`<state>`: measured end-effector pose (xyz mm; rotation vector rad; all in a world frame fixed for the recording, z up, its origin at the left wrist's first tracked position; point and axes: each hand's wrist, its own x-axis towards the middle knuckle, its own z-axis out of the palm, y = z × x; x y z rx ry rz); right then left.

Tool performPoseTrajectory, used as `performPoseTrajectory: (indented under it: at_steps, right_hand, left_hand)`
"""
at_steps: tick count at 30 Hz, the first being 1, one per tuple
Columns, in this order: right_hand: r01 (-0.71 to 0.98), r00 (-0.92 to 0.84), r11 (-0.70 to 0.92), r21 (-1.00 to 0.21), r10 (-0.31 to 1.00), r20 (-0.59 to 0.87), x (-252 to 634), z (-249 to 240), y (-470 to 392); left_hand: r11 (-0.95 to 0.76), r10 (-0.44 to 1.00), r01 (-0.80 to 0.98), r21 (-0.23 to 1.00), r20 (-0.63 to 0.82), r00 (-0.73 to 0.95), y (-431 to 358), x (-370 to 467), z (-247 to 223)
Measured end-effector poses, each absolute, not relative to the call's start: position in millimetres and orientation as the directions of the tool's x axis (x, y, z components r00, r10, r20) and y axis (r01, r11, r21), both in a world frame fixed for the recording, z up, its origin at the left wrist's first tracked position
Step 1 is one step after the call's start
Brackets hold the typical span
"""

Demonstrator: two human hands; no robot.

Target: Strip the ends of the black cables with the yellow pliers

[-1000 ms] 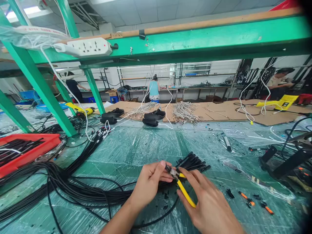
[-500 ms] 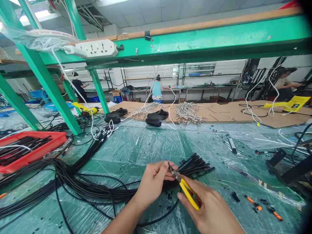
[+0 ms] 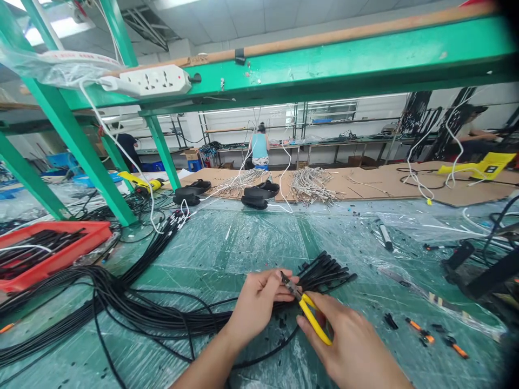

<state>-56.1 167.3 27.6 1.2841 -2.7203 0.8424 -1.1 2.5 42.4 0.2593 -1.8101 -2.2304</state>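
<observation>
My right hand [image 3: 348, 337] is closed around yellow-handled cutting pliers [image 3: 316, 321], whose dark jaws point up and left to the fingertips of my left hand [image 3: 259, 300]. The thumb and fingers of my left hand are pinched together at the jaws. What they hold is small and hidden by the fingers. A thick bundle of black cables [image 3: 174, 319] runs from the left behind my left hand. Its cut-looking black ends [image 3: 328, 273] fan out just beyond the pliers. One loose cable [image 3: 263, 357] curves beneath my hands.
Plastic film covers the green table [image 3: 251, 243], with black scraps and orange-handled pieces [image 3: 419, 329] at right. A red tray [image 3: 89, 229] of black parts stands left. Black sandals [image 3: 261, 192] and pale wires [image 3: 314, 186] lie on cardboard. A green beam [image 3: 324, 59] crosses above; people sit beyond.
The view has shifted slightly. Both hands and the pliers stay together in almost the same place, with the pliers' handles looking a little closer together.
</observation>
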Motion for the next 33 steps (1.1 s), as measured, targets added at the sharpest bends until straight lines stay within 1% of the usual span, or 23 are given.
performPoseTrajectory:
  at_steps: [2,3,5,8,10,11,12,13,15,16,17,18,19,20,24,26,27,28,29,30,31,32,33]
  right_hand:
    - [-0.671,-0.648,0.458,-0.583,-0.745,0.161,-51.2,28.7,164.1]
    - [-0.654,-0.647,0.442,-0.614,-0.747,0.15,-48.8,28.1,162.3]
    - [-0.658,-0.675,0.454,-0.601,-0.71,0.203,-44.8,23.7,159.2]
    - [-0.696,-0.713,0.537,-0.477,-0.598,0.366,-41.9,14.0,156.8]
    - [-0.694,-0.72,0.575,-0.434,-0.561,0.409,-41.8,9.9,156.3]
    - [-0.681,-0.732,0.58,-0.447,-0.553,0.397,-42.1,9.2,155.9]
    - [-0.662,-0.746,0.567,-0.489,-0.559,0.362,-42.6,9.6,155.4]
    - [-0.635,-0.756,0.529,-0.563,-0.578,0.309,-43.2,10.8,154.6]
    - [-0.504,-0.745,0.392,-0.77,-0.648,0.158,-44.7,14.5,152.8]
    - [-0.386,-0.715,0.315,-0.867,-0.696,0.066,-45.4,16.5,152.0]
    - [-0.252,-0.666,0.253,-0.934,-0.746,-0.022,-46.0,18.4,151.5]
    - [-0.12,-0.612,0.212,-0.97,-0.785,-0.095,-46.3,19.8,151.2]
    - [-0.015,-0.566,0.194,-0.981,-0.81,-0.152,-46.2,20.9,151.1]
    - [0.055,-0.536,0.188,-0.981,-0.823,-0.188,-45.8,21.5,151.3]
    - [0.219,-0.506,0.117,-0.969,-0.835,-0.216,-40.9,24.5,152.2]
    - [0.33,-0.478,0.076,-0.941,-0.846,-0.236,-38.8,28.2,152.4]
    - [0.358,-0.461,0.081,-0.93,-0.851,-0.252,-38.5,30.4,152.7]
    - [0.335,-0.457,0.109,-0.936,-0.85,-0.262,-38.8,32.4,153.3]
    - [0.243,-0.48,0.153,-0.958,-0.839,-0.256,-39.8,33.9,154.3]
    - [0.084,-0.533,0.218,-0.972,-0.815,-0.229,-41.4,34.6,155.7]
    - [-0.116,-0.6,0.301,-0.947,-0.78,-0.175,-43.4,34.3,157.4]
    - [-0.317,-0.66,0.388,-0.865,-0.745,-0.092,-45.6,33.0,159.3]
    - [-0.481,-0.697,0.46,-0.746,-0.717,0.008,-47.7,30.9,161.1]
  left_hand:
    - [-0.187,-0.326,0.081,0.979,0.016,-0.945,2.7,-1.4,42.2]
    - [-0.179,-0.335,0.081,0.981,0.016,-0.942,2.4,-1.7,42.3]
    - [-0.163,-0.353,0.082,0.983,0.02,-0.936,1.5,-2.6,42.5]
    - [-0.131,-0.387,0.065,0.989,0.009,-0.922,-0.5,-4.7,42.3]
    - [-0.118,-0.394,0.031,0.993,-0.018,-0.919,-1.4,-6.1,41.2]
    - [-0.114,-0.395,0.022,0.993,-0.025,-0.918,-1.7,-6.5,40.4]
    - [-0.11,-0.394,0.021,0.994,-0.024,-0.919,-1.8,-6.9,39.4]
    - [-0.105,-0.394,0.032,0.994,-0.012,-0.919,-1.9,-7.0,38.5]
    - [-0.088,-0.393,0.066,0.994,0.026,-0.919,-2.3,-7.0,36.9]
    - [-0.081,-0.386,0.077,0.994,0.04,-0.922,-2.6,-6.9,36.3]
    - [-0.074,-0.379,0.084,0.994,0.05,-0.924,-2.9,-6.8,36.0]
    - [-0.065,-0.374,0.087,0.994,0.057,-0.926,-3.1,-6.6,35.9]
    - [-0.051,-0.374,0.09,0.995,0.064,-0.925,-3.2,-6.5,36.0]
    - [-0.032,-0.378,0.092,0.995,0.073,-0.923,-3.0,-6.2,36.2]
    - [0.063,-0.433,0.102,0.993,0.119,-0.894,-0.7,-4.9,36.5]
    - [0.078,-0.456,0.088,0.993,0.114,-0.883,0.7,-4.5,35.9]
    - [0.075,-0.46,0.077,0.994,0.103,-0.882,1.2,-4.5,35.5]
    - [0.07,-0.459,0.066,0.995,0.091,-0.884,1.5,-4.7,34.9]
    - [0.062,-0.455,0.057,0.996,0.079,-0.887,1.7,-5.1,34.4]
    - [0.054,-0.451,0.049,0.997,0.068,-0.89,1.7,-5.7,33.9]
    - [0.045,-0.447,0.044,0.998,0.059,-0.893,1.4,-6.4,33.6]
    - [0.034,-0.444,0.04,0.999,0.051,-0.895,0.7,-7.2,33.4]
    - [0.02,-0.443,0.039,0.999,0.044,-0.896,-0.5,-7.9,33.4]
